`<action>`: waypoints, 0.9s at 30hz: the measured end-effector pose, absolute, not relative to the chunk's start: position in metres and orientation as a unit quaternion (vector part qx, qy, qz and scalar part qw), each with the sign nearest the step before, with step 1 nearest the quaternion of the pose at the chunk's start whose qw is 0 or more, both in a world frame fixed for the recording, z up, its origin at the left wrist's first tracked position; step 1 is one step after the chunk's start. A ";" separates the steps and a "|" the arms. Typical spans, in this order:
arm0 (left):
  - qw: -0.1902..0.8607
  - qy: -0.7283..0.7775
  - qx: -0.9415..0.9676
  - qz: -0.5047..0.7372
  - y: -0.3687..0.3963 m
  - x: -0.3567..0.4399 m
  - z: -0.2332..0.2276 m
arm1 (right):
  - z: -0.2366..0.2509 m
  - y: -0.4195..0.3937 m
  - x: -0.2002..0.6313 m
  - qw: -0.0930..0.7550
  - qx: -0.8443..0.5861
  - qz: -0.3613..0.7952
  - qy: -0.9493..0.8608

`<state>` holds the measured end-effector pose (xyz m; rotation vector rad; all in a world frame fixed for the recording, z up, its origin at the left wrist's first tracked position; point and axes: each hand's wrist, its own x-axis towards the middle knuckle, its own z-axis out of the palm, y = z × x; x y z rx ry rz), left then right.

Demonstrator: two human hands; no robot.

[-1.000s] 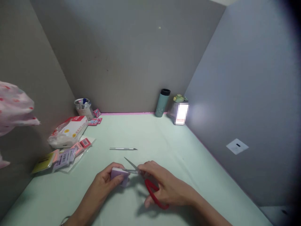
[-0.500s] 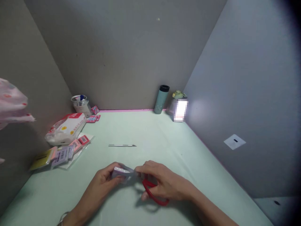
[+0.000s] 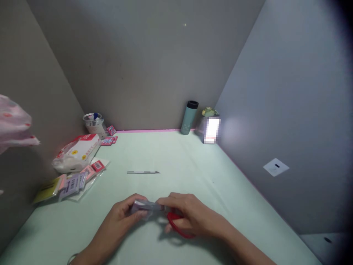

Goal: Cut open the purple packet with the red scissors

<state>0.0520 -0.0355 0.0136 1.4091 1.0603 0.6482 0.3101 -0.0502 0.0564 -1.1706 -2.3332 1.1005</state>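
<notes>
We are looking down at a pale green table (image 3: 193, 162) boxed in by grey walls at the back and on both sides, with a thin pink strip along the seam where table meets wall. At the near middle our left hand (image 3: 124, 213) pinches a small lilac block (image 3: 140, 207) between thumb and fingers, closed snugly round it just above the table. Our right hand (image 3: 190, 215) is closed through the red handles of a pair of scissors (image 3: 176, 226); the blades point left toward the block and lie across its top, so the long axis of the scissors runs left to right, roughly level with the table's near edge. We cannot tell how far the blades are parted, since the fingers and the blur cover them.

Beyond the hands lies a thin metal knife (image 3: 143, 172), also left to right with its tip to the right, well apart from them. The middle and right of the table are bare surface up to the right wall.

At the left wall sit a white and red packet (image 3: 77, 151), flat packs with barcode labels (image 3: 74, 182), a clear jar (image 3: 93, 124) and small red and blue sachets (image 3: 109, 138); none of the print is readable. In the far corner stand a teal flask (image 3: 189, 118) with a black lid and a green-topped thing beside it, partly blurred out. A white sticker (image 3: 275, 167) is on the right wall.
</notes>
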 end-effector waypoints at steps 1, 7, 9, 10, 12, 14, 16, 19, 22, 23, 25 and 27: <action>0.594 0.453 0.604 0.279 -0.036 0.053 0.013 | 0.055 -0.051 0.309 0.153 -0.410 0.373 -0.818; 0.614 0.451 0.586 0.277 -0.038 0.058 0.011 | 0.053 -0.055 0.304 0.147 -0.422 0.364 -0.817; 0.609 0.456 0.586 0.279 -0.038 0.057 0.009 | 0.054 -0.054 0.304 0.144 -0.416 0.377 -0.815; 0.608 0.457 0.586 0.280 -0.038 0.056 0.008 | 0.054 -0.053 0.305 0.142 -0.414 0.381 -0.814; 0.606 0.458 0.588 0.278 -0.038 0.055 0.007 | 0.054 -0.052 0.305 0.140 -0.415 0.383 -0.813; 0.605 0.459 0.590 0.275 -0.038 0.055 0.006 | 0.055 -0.052 0.305 0.142 -0.417 0.378 -0.814; 0.604 0.460 0.591 0.273 -0.038 0.055 0.006 | 0.055 -0.052 0.305 0.147 -0.413 0.378 -0.816; 0.604 0.463 0.588 0.275 -0.038 0.055 0.007 | 0.055 -0.053 0.305 0.153 -0.404 0.385 -0.816; 0.604 0.463 0.588 0.273 -0.039 0.055 0.008 | 0.052 -0.053 0.305 0.156 -0.410 0.375 -0.817; 0.604 0.462 0.588 0.274 -0.039 0.056 0.008 | 0.050 -0.053 0.305 0.156 -0.414 0.367 -0.818; 0.610 0.456 0.586 0.277 -0.040 0.058 0.007 | 0.047 -0.054 0.304 0.156 -0.421 0.346 -0.824; 0.621 0.448 0.580 0.278 -0.042 0.061 0.004 | 0.045 -0.055 0.302 0.156 -0.421 0.333 -0.829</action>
